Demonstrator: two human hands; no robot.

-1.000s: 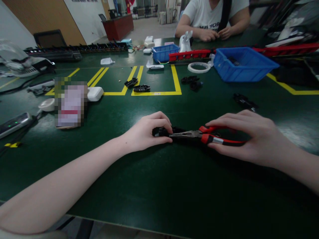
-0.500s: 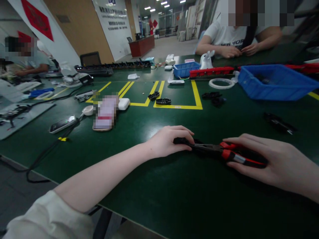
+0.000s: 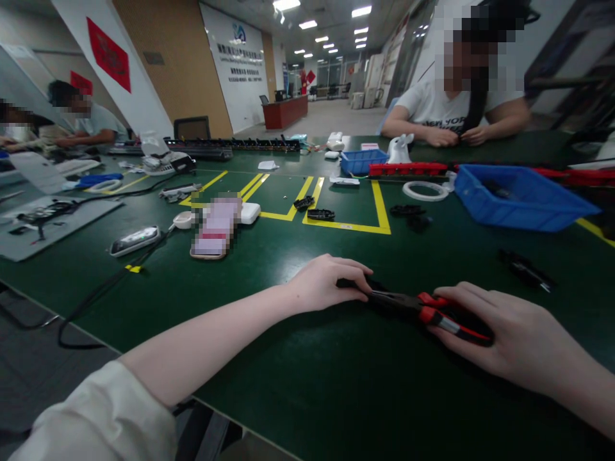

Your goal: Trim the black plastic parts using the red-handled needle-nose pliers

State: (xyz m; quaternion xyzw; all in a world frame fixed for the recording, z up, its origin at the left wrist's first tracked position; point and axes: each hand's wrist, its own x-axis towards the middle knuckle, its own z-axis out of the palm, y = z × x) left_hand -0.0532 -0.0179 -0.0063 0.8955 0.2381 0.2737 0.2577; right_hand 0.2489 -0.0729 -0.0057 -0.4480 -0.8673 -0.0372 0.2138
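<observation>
My right hand [image 3: 500, 339] is wrapped round the red and black handles of a pair of needle-nose pliers [image 3: 444, 319]. The jaws point left, their tips meeting the fingertips of my left hand [image 3: 331, 282]. Between its thumb and fingers my left hand pinches a small black part [image 3: 344, 283], mostly hidden by the fingers. Whether the jaws grip that part is too dark to tell. Both hands are low over the green table [image 3: 298, 371].
Left of my hands lie a phone [image 3: 216, 227], a white case [image 3: 250, 213] and a black cable [image 3: 96, 299]. Black parts [image 3: 320, 214] lie by yellow tape. A blue bin [image 3: 523, 202] stands at right. Across the table sits a person [image 3: 451, 118].
The camera view has tilted up, so the table's things appear lower. The pliers have swung slightly, with their handles lower and a little further left. Both hands keep their holds.
</observation>
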